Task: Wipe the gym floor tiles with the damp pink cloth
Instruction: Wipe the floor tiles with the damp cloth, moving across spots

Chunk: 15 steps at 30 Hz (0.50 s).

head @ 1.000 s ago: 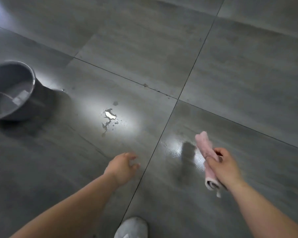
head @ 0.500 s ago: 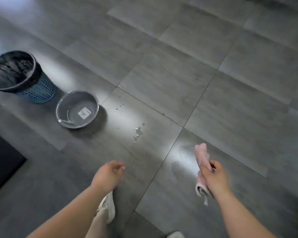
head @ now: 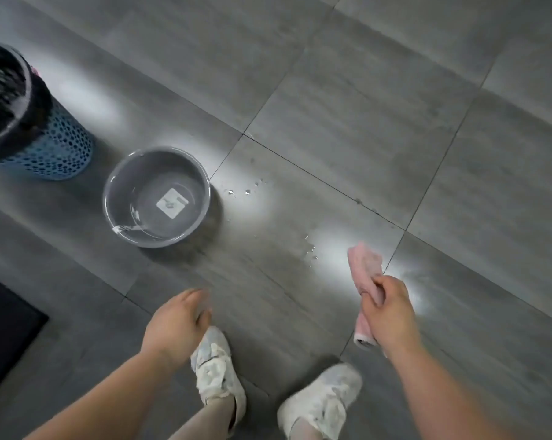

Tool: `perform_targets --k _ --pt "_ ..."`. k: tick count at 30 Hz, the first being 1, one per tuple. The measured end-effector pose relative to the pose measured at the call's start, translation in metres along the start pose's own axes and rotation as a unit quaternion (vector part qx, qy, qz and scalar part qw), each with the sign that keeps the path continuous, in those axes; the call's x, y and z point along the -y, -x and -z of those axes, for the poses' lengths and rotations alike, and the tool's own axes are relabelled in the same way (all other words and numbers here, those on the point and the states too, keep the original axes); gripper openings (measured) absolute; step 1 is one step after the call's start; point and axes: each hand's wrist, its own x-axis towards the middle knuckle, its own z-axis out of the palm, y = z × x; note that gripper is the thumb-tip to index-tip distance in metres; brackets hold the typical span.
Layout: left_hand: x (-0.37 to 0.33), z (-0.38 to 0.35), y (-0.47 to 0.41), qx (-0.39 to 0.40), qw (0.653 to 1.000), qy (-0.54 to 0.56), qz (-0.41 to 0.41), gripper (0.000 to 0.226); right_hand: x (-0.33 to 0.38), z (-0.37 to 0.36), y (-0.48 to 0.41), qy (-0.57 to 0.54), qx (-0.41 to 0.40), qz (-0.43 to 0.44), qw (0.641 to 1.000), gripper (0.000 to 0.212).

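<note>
Floor tiles (head: 363,106): large grey matte slabs with thin dark joints, glare patches and scattered water droplets (head: 246,190). Black mat (head: 4,328) at left edge. Round grey plastic basin (head: 185,173) holds shallow water; a blue perforated bin (head: 55,147) with a dark liner stands near it. Right hand (head: 392,315) grips the pink cloth (head: 363,265), rolled and held above the tiles. Left hand (head: 176,322) hangs loose with nothing in it, over a white shoe (head: 217,369).

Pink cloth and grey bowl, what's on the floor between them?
Small water drops on bare tile, nearer the pink cloth than the grey bowl; head view.
</note>
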Motion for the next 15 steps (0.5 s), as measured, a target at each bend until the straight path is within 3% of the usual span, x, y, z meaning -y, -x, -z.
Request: perform_targets --k 4,8,12,15 --pt "-0.001 -0.047 -0.084 0.039 0.991 -0.098 -0.088 0.047 -0.023 -0.053 -0.053 0.078 -0.006 0.070 0.994 0.031" --pt "0.003 -0.103 -0.165 0.037 0.981 -0.121 -0.147 0.048 -0.065 -0.113 -0.107 0.136 -0.048 0.121 0.982 0.029" --pt "0.037 -0.151 -0.235 0.030 0.967 -0.157 -0.199 0.064 -0.115 -0.182 -0.146 0.180 -0.078 0.271 0.943 0.034" --pt "0.072 -0.171 -0.271 0.008 0.965 -0.179 -0.191 0.074 -0.138 -0.242 -0.149 0.217 -0.004 0.408 0.887 0.045"
